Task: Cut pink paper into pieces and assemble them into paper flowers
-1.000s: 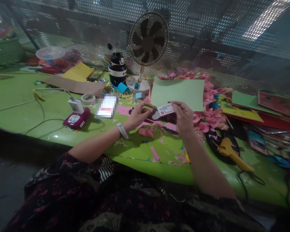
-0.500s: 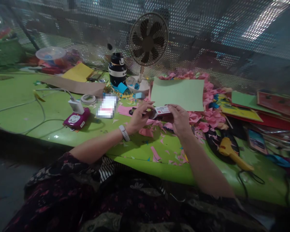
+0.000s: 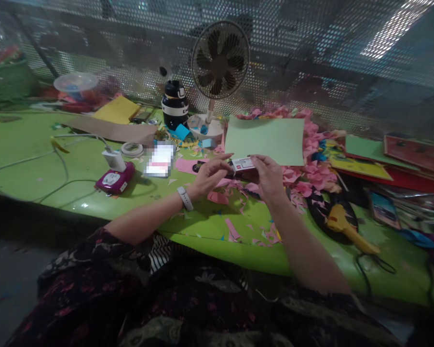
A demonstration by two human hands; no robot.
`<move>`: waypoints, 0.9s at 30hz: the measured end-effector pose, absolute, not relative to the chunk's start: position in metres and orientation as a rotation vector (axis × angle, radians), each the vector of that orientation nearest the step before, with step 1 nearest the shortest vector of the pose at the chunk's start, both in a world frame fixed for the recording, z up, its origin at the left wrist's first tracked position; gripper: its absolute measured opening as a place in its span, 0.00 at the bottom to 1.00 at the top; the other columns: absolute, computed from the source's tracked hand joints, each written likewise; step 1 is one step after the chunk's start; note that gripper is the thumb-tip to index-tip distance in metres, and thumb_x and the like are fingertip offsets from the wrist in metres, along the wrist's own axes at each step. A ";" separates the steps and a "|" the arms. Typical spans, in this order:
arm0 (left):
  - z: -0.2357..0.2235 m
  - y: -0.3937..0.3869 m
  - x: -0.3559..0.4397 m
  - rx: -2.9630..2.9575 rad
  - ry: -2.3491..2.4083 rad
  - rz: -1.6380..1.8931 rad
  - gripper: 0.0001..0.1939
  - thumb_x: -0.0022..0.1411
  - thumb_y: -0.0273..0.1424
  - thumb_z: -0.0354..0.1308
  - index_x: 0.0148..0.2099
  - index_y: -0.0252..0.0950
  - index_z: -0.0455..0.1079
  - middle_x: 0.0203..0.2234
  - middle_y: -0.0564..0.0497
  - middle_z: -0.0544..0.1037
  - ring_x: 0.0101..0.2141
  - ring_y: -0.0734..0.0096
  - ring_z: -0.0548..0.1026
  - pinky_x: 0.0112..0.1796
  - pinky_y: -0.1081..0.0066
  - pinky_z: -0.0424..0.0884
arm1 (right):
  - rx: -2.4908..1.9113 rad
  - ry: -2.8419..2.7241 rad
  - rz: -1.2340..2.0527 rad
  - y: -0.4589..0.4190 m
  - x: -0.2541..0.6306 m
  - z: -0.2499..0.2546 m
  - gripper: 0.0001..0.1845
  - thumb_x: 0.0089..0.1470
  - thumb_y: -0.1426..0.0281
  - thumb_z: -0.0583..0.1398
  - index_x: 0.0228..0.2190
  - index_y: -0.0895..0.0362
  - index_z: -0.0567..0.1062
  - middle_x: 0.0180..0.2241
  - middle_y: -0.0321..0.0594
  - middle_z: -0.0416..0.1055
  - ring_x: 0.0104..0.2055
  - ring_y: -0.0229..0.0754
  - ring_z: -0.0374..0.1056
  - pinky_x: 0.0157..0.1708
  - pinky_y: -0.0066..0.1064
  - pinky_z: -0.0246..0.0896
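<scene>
Between the thumb and fingers of my right hand [image 3: 270, 177] is a small flat white box [image 3: 243, 164] with red print, held above the paper scraps. Its left end points at my left hand [image 3: 211, 176], whose fingers are stretched out beside that end; whether a fingertip touches it I cannot tell. A pink paper strip [image 3: 185, 165] with a dark object on it lies just left of my left fingers. Behind both hands rests a pale green sheet [image 3: 265, 142]. Pink paper scraps [image 3: 219, 197] are scattered under and in front of the hands.
Left of the hands are a lit phone [image 3: 160, 160], a tape roll [image 3: 132, 149] and a purple power block [image 3: 115, 178] with a charger and cable. A dark bottle [image 3: 175, 106] and a fan [image 3: 220, 62] stand behind. To the right lies a yellow glue gun [image 3: 349, 229].
My left fingers have straightened and spread a little at the box's left end. The box and my right hand are almost where they were.
</scene>
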State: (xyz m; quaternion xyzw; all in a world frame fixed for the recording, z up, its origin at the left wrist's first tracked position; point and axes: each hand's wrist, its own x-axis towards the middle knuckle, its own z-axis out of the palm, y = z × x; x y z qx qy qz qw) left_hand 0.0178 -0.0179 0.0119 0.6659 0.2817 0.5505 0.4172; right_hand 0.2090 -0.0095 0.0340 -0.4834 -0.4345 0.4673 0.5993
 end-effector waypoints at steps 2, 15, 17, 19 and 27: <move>0.014 -0.019 0.016 1.622 0.682 1.353 0.06 0.61 0.23 0.59 0.35 0.36 0.78 0.59 0.42 0.75 0.62 0.54 0.69 0.61 0.47 0.65 | -1.102 -1.020 1.068 -0.010 0.208 0.035 0.23 0.39 0.55 0.73 0.33 0.53 0.74 0.24 0.32 0.78 0.28 0.45 0.78 0.32 0.39 0.77; 0.013 -0.019 0.023 1.499 0.853 1.339 0.05 0.53 0.24 0.69 0.28 0.34 0.76 0.45 0.44 0.78 0.47 0.66 0.75 0.51 0.64 0.70 | -1.077 -1.208 0.936 -0.027 0.202 0.047 0.21 0.46 0.54 0.70 0.36 0.52 0.73 0.24 0.31 0.78 0.25 0.42 0.76 0.27 0.34 0.76; 0.017 -0.019 0.023 1.493 0.947 1.336 0.07 0.50 0.24 0.71 0.30 0.34 0.75 0.34 0.49 0.77 0.38 0.70 0.75 0.43 0.69 0.72 | -1.088 -1.230 0.896 -0.028 0.202 0.047 0.20 0.48 0.54 0.70 0.37 0.52 0.73 0.25 0.32 0.78 0.24 0.42 0.76 0.24 0.33 0.74; 0.019 -0.020 0.024 1.398 0.941 1.273 0.08 0.51 0.23 0.70 0.34 0.33 0.75 0.27 0.53 0.75 0.30 0.74 0.73 0.35 0.72 0.71 | -1.098 -1.261 0.833 -0.028 0.202 0.046 0.19 0.50 0.54 0.68 0.37 0.52 0.73 0.25 0.33 0.78 0.25 0.42 0.76 0.25 0.32 0.73; 0.015 -0.024 0.027 0.978 0.753 1.003 0.09 0.57 0.20 0.68 0.40 0.30 0.74 0.34 0.47 0.82 0.31 0.73 0.80 0.36 0.71 0.78 | -1.178 -1.622 0.251 -0.038 0.200 0.045 0.17 0.58 0.54 0.62 0.42 0.53 0.75 0.31 0.38 0.79 0.28 0.42 0.75 0.28 0.33 0.71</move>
